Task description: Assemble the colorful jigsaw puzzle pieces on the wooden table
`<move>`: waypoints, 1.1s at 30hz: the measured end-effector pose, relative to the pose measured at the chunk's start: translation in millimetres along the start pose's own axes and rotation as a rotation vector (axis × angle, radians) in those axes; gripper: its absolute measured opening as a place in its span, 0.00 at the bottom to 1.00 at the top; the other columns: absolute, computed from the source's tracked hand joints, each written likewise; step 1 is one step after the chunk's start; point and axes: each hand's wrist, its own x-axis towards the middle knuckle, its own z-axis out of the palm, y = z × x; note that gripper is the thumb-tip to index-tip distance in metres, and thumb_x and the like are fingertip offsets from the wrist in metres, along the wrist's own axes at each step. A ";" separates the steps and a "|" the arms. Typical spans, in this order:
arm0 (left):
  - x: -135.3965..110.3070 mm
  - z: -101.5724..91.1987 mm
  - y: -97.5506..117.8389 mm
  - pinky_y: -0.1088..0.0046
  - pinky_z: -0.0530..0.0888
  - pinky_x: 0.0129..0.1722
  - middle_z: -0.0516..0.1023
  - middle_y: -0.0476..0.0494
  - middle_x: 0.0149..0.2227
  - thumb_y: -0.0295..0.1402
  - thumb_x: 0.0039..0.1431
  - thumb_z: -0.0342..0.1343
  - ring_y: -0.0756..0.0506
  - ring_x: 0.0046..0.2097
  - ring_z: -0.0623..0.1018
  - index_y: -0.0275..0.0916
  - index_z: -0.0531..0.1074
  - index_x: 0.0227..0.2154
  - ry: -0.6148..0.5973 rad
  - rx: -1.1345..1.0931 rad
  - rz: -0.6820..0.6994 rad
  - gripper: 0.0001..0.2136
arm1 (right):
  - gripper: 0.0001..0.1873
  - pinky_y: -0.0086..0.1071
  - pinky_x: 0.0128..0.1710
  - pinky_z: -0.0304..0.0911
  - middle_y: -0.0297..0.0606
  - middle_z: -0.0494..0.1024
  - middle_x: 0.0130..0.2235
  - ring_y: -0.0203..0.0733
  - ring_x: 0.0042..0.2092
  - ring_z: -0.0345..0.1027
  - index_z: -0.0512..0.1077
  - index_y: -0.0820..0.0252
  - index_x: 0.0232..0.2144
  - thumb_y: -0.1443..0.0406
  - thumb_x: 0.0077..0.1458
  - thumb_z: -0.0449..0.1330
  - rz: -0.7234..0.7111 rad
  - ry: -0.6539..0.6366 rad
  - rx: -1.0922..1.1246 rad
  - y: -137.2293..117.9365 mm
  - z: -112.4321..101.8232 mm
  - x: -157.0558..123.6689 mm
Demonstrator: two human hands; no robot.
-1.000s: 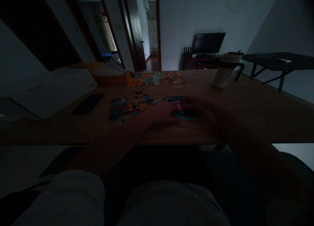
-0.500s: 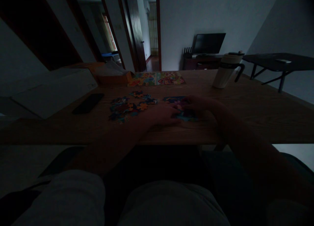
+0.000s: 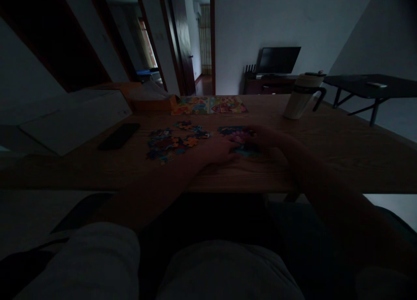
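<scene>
Two hands, our left hand and right hand, rest on the joined puzzle section with grips we cannot tell in the dark, so a careless push could split it or scatter the loose pieces off the table.

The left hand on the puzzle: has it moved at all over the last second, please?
No, barely: the left hand rests just right of the loose puzzle pieces, as before; the small shift matches the whole view's.

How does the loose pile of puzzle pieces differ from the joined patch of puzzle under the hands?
The loose pile of pieces lies scattered with gaps, left of the left hand and untouched; the joined patch is compact, and both hands rest on it, the right hand at its far side. The pile spreads wider than the patch. Both are colourful and lie flat on the wooden table.
</scene>
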 end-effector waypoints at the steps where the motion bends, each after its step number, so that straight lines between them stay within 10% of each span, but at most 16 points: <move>1: 0.1 -0.4 -0.4 0.61 0.64 0.58 0.73 0.39 0.60 0.51 0.69 0.46 0.37 0.56 0.74 0.45 0.70 0.61 -0.003 0.004 -0.005 0.25 | 0.21 0.45 0.45 0.72 0.41 0.83 0.45 0.53 0.43 0.76 0.77 0.50 0.51 0.49 0.63 0.56 0.006 0.004 0.010 0.4 0.3 0.3; 15: 3.4 -2.4 -8.0 0.63 0.70 0.53 0.78 0.39 0.54 0.45 0.69 0.49 0.39 0.53 0.77 0.41 0.76 0.53 0.006 0.025 -0.014 0.19 | 0.19 0.39 0.42 0.74 0.40 0.83 0.46 0.49 0.44 0.77 0.76 0.52 0.50 0.52 0.64 0.57 0.056 0.061 0.062 8.0 4.4 3.2; 25: -19.2 -49.1 -132.6 0.67 0.72 0.52 0.78 0.39 0.53 0.36 0.64 0.54 0.43 0.51 0.78 0.38 0.74 0.55 0.118 -0.229 -0.424 0.18 | 0.21 0.39 0.38 0.75 0.43 0.82 0.45 0.51 0.41 0.77 0.77 0.50 0.51 0.52 0.57 0.64 0.095 0.088 0.138 0.3 2.7 -2.5; 29: -47.3 -23.7 -167.2 0.63 0.69 0.57 0.73 0.36 0.60 0.45 0.64 0.56 0.37 0.58 0.74 0.41 0.69 0.60 0.227 -0.228 -0.807 0.25 | 0.22 0.38 0.37 0.74 0.44 0.82 0.45 0.49 0.40 0.77 0.78 0.53 0.48 0.48 0.58 0.62 0.141 0.076 0.108 5.2 3.4 0.4; 33: -58.3 10.0 -184.2 0.66 0.66 0.60 0.68 0.34 0.65 0.48 0.62 0.58 0.38 0.64 0.69 0.39 0.62 0.65 0.190 -0.261 -0.796 0.32 | 0.24 0.37 0.39 0.74 0.44 0.82 0.45 0.48 0.41 0.77 0.77 0.53 0.47 0.45 0.58 0.61 0.134 0.079 0.059 6.5 3.2 0.2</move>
